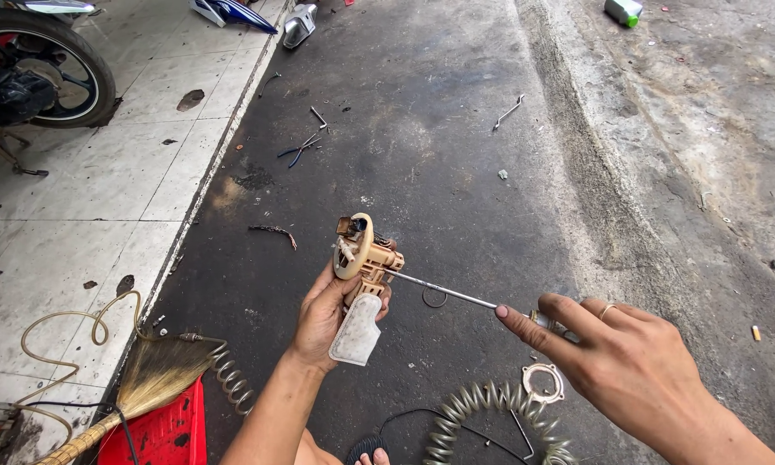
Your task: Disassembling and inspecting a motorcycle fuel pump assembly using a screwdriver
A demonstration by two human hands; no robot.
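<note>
My left hand [323, 314] grips a beige plastic pump unit [361, 258] with a round flange on top and a dirty white filter sock [357, 331] hanging below. My right hand [616, 357] holds a long screwdriver [443, 291] by its handle, index finger stretched along it. The metal shaft runs left and its tip touches the side of the pump unit. Both hands hover above dark asphalt.
Pliers [299, 149], a small bent tool [318, 116] and a metal rod [509, 111] lie on the asphalt ahead. A coiled air hose [482, 409], a metal ring [543, 383], a broom [150, 379], a red crate [168, 430] and a motorcycle wheel [47, 65] are around me.
</note>
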